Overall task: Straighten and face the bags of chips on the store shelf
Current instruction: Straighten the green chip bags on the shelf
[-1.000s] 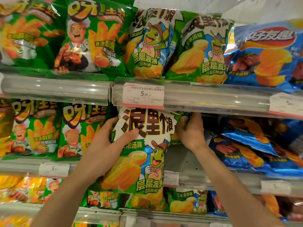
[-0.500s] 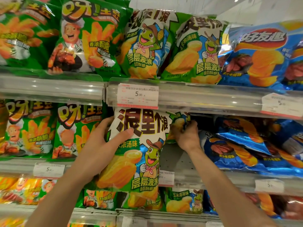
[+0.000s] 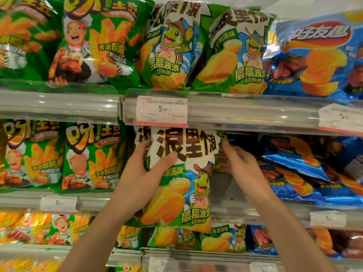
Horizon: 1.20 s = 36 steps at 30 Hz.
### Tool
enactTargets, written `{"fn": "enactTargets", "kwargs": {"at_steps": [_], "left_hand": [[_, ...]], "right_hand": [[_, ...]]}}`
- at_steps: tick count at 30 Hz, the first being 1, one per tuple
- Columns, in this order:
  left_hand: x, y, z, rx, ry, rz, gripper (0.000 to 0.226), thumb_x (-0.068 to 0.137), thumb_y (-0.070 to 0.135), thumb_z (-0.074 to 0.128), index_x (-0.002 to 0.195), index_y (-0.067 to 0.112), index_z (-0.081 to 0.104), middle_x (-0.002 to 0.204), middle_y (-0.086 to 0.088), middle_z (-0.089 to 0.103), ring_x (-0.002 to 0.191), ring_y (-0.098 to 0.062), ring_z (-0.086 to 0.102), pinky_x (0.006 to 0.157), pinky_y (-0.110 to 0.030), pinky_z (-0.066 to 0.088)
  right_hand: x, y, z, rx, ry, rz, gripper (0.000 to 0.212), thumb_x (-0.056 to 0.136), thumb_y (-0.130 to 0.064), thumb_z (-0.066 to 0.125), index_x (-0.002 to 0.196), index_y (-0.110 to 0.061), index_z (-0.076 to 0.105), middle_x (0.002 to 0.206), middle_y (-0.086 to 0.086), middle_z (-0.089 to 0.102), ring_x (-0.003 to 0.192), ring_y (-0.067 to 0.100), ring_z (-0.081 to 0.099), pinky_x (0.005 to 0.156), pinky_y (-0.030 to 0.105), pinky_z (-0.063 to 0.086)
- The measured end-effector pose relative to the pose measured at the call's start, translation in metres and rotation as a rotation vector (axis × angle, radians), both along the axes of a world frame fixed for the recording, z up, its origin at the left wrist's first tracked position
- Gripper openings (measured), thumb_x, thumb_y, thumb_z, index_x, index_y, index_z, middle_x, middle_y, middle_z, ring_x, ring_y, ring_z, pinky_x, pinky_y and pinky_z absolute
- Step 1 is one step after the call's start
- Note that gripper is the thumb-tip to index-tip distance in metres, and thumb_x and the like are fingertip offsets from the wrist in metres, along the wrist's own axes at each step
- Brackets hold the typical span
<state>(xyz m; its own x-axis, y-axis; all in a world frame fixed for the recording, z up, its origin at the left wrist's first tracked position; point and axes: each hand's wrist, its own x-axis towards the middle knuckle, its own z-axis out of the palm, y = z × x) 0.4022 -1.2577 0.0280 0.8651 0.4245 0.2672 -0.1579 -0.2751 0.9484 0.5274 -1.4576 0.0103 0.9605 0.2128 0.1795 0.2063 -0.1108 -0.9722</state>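
A green and white bag of wavy chips (image 3: 184,185) with a cartoon turtle hangs in front of the middle shelf (image 3: 231,213), facing me and upright. My left hand (image 3: 143,173) grips its upper left edge, thumb across the front. My right hand (image 3: 241,169) reaches in beside the bag's upper right corner, fingers curled at a bag behind it; what they hold is hidden. To the right, several blue chip bags (image 3: 294,169) lie tilted and slumped on the same shelf.
Green fry-snack bags (image 3: 92,158) stand upright on the middle shelf at left. The top shelf (image 3: 245,112) carries upright green and blue bags and a price tag (image 3: 162,111). More bags fill the bottom shelf (image 3: 196,254).
The turtle bag has come up and toward the shelf's opening with my left hand. My right hand has shifted right and a little down, its fingers now at the bag's upper right corner.
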Motion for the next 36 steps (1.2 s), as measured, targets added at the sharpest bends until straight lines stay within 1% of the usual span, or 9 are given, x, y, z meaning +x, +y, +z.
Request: {"fn": "enactTargets", "kwargs": {"at_steps": [4,7,11,15,20,23,26,30,36], "left_hand": [[0.012,-0.022,-0.008,0.043,0.01,-0.039,0.041,0.085,0.047,0.071,0.112,0.052,0.04,0.085,0.051,0.059,0.083,0.028,0.057,0.072,-0.005,0.047],[0.014,-0.034,-0.006,0.136,-0.016,-0.063,0.035,0.083,0.051,0.069,0.104,0.055,0.041,0.087,0.059,0.051,0.085,0.031,0.053,0.067,0.003,0.042],[0.015,-0.03,-0.009,0.274,-0.064,-0.04,0.058,0.075,0.075,0.059,0.128,0.056,0.044,0.119,0.035,0.06,0.109,0.014,0.057,0.087,-0.011,0.049],[0.022,-0.007,-0.015,0.582,-0.177,0.167,0.066,0.086,0.069,0.052,0.141,0.034,0.047,0.131,0.016,0.05,0.117,0.0,0.048,0.096,-0.025,0.045],[0.037,0.008,-0.033,0.956,-0.23,0.426,0.061,0.088,0.053,0.059,0.137,0.017,0.057,0.149,-0.019,0.041,0.141,-0.038,0.033,0.11,-0.056,0.031],[0.044,0.013,-0.046,1.002,-0.199,0.394,0.065,0.09,0.054,0.054,0.145,0.019,0.051,0.159,-0.021,0.028,0.151,-0.039,0.02,0.115,-0.058,0.025],[0.047,0.017,-0.054,1.026,-0.207,0.386,0.067,0.093,0.055,0.051,0.149,0.019,0.047,0.163,-0.019,0.022,0.153,-0.035,0.013,0.119,-0.057,0.021],[0.05,0.017,-0.058,1.044,-0.226,0.405,0.069,0.094,0.055,0.05,0.152,0.02,0.042,0.166,-0.018,0.015,0.155,-0.032,0.005,0.122,-0.055,0.013],[0.054,0.023,-0.061,1.051,-0.24,0.379,0.07,0.095,0.056,0.048,0.154,0.019,0.038,0.167,-0.016,0.014,0.155,-0.03,0.006,0.122,-0.056,0.015]], "right_hand": [[-0.018,-0.002,-0.015,0.004,0.197,0.135,0.091,0.057,-0.097,0.056,0.13,-0.043,0.06,0.124,-0.012,0.07,0.117,0.016,0.066,0.108,0.049,0.045],[-0.028,-0.003,-0.016,0.065,0.18,0.161,0.071,0.068,-0.076,0.069,0.129,-0.041,0.058,0.116,-0.012,0.074,0.106,0.014,0.072,0.101,0.047,0.052],[-0.018,-0.011,-0.006,0.11,0.154,0.114,0.049,0.077,-0.063,0.072,0.119,-0.042,0.063,0.113,-0.012,0.075,0.108,0.014,0.07,0.101,0.046,0.052],[0.005,-0.015,0.002,0.135,0.117,-0.049,0.094,0.068,-0.076,0.072,0.147,-0.034,0.043,0.137,-0.018,0.055,0.127,0.012,0.053,0.112,0.043,0.041],[0.018,0.001,0.016,0.076,-0.1,-0.145,0.056,0.094,-0.052,0.058,0.142,-0.025,0.046,0.126,-0.011,0.056,0.123,0.014,0.052,0.096,0.03,0.038],[0.015,0.01,0.008,-0.066,-0.183,-0.22,0.067,0.094,-0.06,0.052,0.147,-0.022,0.039,0.137,-0.002,0.055,0.128,0.014,0.05,0.104,0.03,0.039],[0.005,0.013,-0.007,-0.191,-0.243,-0.31,0.09,0.088,-0.073,0.046,0.158,-0.026,0.014,0.162,0.003,0.024,0.149,0.023,0.026,0.122,0.047,0.024],[-0.026,0.017,-0.03,-0.304,-0.348,-0.281,0.11,0.076,-0.083,0.05,0.157,-0.038,-0.01,0.166,-0.013,-0.006,0.154,0.017,0.003,0.123,0.048,0.019],[-0.02,0.024,-0.041,-0.286,-0.347,-0.185,0.118,0.071,-0.076,0.065,0.155,-0.044,-0.013,0.163,-0.016,0.002,0.153,0.015,0.011,0.121,0.046,0.027]]}}
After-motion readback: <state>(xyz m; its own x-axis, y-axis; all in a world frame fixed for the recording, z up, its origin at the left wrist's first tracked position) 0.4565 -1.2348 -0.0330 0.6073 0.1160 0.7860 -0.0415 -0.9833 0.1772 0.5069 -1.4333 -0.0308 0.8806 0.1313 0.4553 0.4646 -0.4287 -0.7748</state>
